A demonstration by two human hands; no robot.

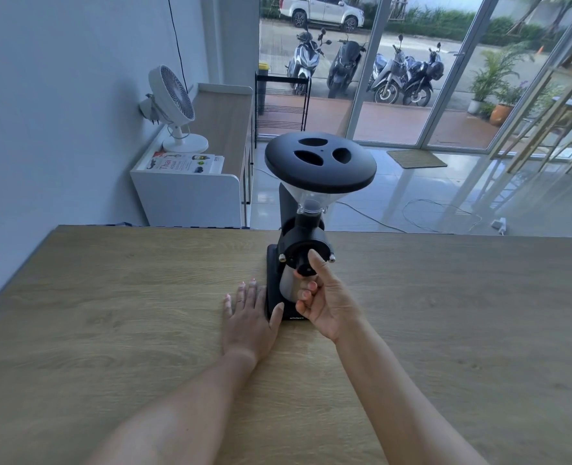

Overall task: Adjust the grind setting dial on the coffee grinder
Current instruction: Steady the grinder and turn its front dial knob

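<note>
The right hand has its thumb raised against the small black round grind dial on the front of the grinder, with the other fingers curled loosely beneath it; the thumb and knuckles cover part of the dial, so whether the fingers truly pinch it cannot be told. The left hand lies flat and open, palm down, fingers spread on the table, its thumb touching the base's left edge. Between the hands stands the matte black coffee grinder, upright near the far edge of the pale oak-grain wooden table. Its round front face carries two silver screws, a shiny metal cup sits below the dial, and a clear plastic funnel hopper is capped by a wide black disc lid with three oval recesses. Small lettering on the base is too tiny to read. Beyond, a white cabinet holds a white desk fan and a booklet with the word "Thai" showing.
</note>
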